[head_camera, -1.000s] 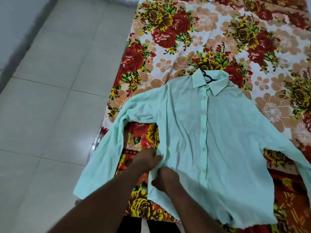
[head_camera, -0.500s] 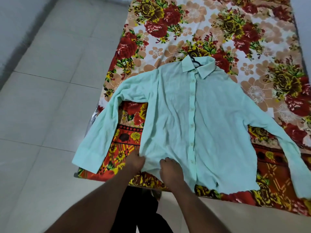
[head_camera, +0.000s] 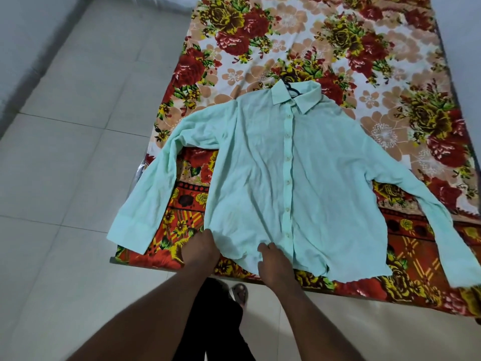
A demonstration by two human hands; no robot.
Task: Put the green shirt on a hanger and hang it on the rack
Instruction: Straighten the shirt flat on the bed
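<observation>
The pale green shirt lies flat and buttoned on a flowered bedsheet, collar away from me, both sleeves spread outward. A dark hanger is inside it; only its hook shows at the collar. My left hand pinches the shirt's bottom-left hem corner. My right hand rests on the hem a little to the right, fingers on the fabric near the button row. No rack is in view.
The bed with its red and yellow flowered sheet fills the right side. Pale tiled floor lies to the left and in front. My dark-trousered legs and one sandalled foot stand at the bed's near edge.
The view has pulled back, so the whole shirt and bed edge show. Both hands slid down from the shirt's left side to its bottom hem.
</observation>
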